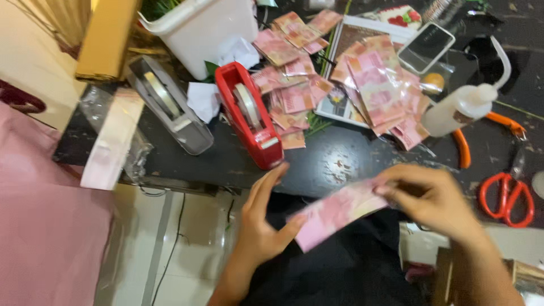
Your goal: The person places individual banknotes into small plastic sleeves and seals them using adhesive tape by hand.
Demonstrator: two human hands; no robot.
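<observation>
Both hands held one pink banknote (340, 212) over the lap, just off the near edge of the dark worktop (340, 161). Right hand (433, 201): grip closed on the note's upper right end, fingers pinched together. Left hand (263, 218): thumb under the lower left corner, fingers mostly extended upward, so a loose grip at best. Both hands blurred; finer finger placement could not be told.

Outward from the hands: red tape dispenser (249, 116) stood on the worktop just above the left hand, grey tape dispenser (167, 105) further left. Scattered pink banknotes (294, 79) lay behind the red one, and a heap of notes in clear sleeves (379, 90) sat to their right. White squeeze bottle (467, 105) lay tilted near orange-handled pliers (462, 147) and orange scissors (507, 195). A smartphone (426, 47) and a white bin (204, 28) sat at the back.

Risks, as judged: the left side was lightly held (thumb contact only), so a pull from the right hand could slide the note free or crease it. The red dispenser's cutter end faced the left fingers closely; a careless reach might catch them.
</observation>
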